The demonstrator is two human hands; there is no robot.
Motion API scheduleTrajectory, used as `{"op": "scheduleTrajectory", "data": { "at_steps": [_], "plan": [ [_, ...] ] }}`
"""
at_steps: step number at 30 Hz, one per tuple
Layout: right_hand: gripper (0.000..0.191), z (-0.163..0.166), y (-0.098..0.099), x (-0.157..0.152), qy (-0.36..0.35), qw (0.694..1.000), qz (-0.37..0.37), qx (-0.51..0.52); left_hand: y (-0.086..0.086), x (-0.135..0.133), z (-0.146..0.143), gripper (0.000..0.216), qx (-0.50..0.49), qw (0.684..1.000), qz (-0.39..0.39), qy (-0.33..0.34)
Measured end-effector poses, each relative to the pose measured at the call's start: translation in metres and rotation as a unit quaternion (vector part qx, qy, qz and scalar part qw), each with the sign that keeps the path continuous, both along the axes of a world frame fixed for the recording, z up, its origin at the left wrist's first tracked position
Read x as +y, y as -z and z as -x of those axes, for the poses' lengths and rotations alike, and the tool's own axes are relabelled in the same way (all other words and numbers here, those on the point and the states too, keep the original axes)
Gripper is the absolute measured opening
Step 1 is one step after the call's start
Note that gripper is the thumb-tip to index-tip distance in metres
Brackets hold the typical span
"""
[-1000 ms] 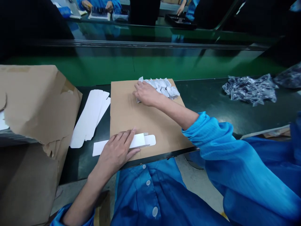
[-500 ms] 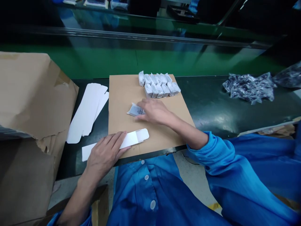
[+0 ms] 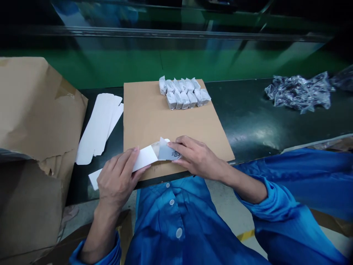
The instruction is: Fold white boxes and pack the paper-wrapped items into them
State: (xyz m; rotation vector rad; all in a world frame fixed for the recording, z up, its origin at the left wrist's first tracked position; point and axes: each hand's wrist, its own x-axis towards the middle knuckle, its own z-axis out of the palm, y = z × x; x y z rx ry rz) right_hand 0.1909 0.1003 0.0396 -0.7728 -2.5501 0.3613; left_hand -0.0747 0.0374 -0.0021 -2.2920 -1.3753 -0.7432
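Note:
A long, narrow white carton (image 3: 145,157) lies tilted over the near edge of a brown cardboard sheet (image 3: 143,114). My left hand (image 3: 117,176) is wrapped round its middle, and its right end stands open with the flap out. My right hand (image 3: 197,154) pinches a small item in a frosted plastic bag (image 3: 167,151) with black print. That bag's left end is at the carton's open end; how far it reaches inside I cannot tell. Further back on the sheet, several wrapped packets (image 3: 184,94) stand in two rows.
Flat white cartons (image 3: 96,127) lie in a stack on the dark bench (image 3: 248,114), left of the sheet. A big torn cardboard box (image 3: 35,106) stands at far left. Crumpled clear plastic bags (image 3: 302,92) lie at right. Blue clothing of another person (image 3: 298,176) shows nearby.
My right hand has brought the bagged item from the middle of the sheet down to the carton's open end. My left hand keeps its hold on the carton, which is tilted more.

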Motion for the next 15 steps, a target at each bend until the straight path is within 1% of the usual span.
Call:
{"op": "scheduleTrajectory", "data": {
  "at_steps": [2, 4, 7, 9, 12, 14, 15],
  "plan": [
    [0.037, -0.003, -0.003, 0.005, -0.043, 0.998, 0.046, 0.002, -0.001, -0.001, -0.003, 0.073, 0.007, 1.0, 0.01, 0.02],
    [0.035, -0.004, -0.011, 0.011, -0.081, 0.995, 0.053, -0.015, -0.002, -0.002, -0.006, 0.073, 0.01, 0.999, 0.018, 0.028],
    [0.026, -0.005, -0.026, 0.012, -0.098, 0.993, -0.001, -0.065, -0.004, -0.004, -0.009, 0.07, -0.01, 1.0, 0.016, 0.015],
    [0.023, -0.006, -0.033, 0.01, -0.106, 0.992, -0.033, -0.067, -0.005, -0.005, -0.012, 0.068, -0.032, 0.999, 0.016, 0.008],
    [0.021, -0.01, -0.031, 0.009, -0.123, 0.992, -0.041, -0.015, -0.007, -0.007, -0.017, 0.064, -0.057, 0.997, 0.041, 0.014],
    [0.022, -0.013, -0.026, 0.007, -0.125, 0.991, -0.044, 0.018, -0.012, -0.007, -0.021, 0.058, -0.068, 0.995, 0.074, 0.022],
    [0.023, -0.014, -0.024, 0.006, -0.118, 0.991, -0.058, 0.024, -0.016, -0.007, -0.024, 0.057, -0.076, 0.992, 0.095, 0.026]
  ]
}}
